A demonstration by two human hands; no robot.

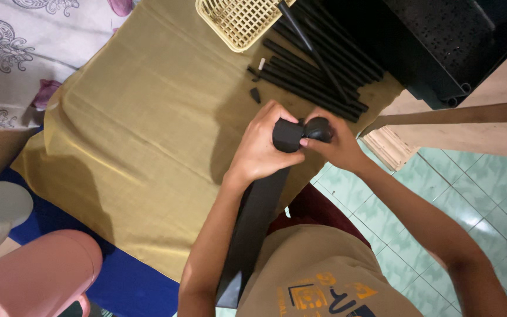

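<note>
Left hand (259,149) grips black tube (253,223); right hand (335,144) pinches round cap (319,128) — at its end.

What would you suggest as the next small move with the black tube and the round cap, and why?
Probably press the round cap further onto the black tube: the left hand grips the tube's top end while the right hand holds the cap against it.

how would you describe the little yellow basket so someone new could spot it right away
Start at the olive-gold cloth covering the table and follow it to its far edge, top centre of the view. There, left of the black tubes, sits the yellow basket, partly cut off by the frame. Its pale lattice of square holes is the only light, gridded thing among black parts.
</note>
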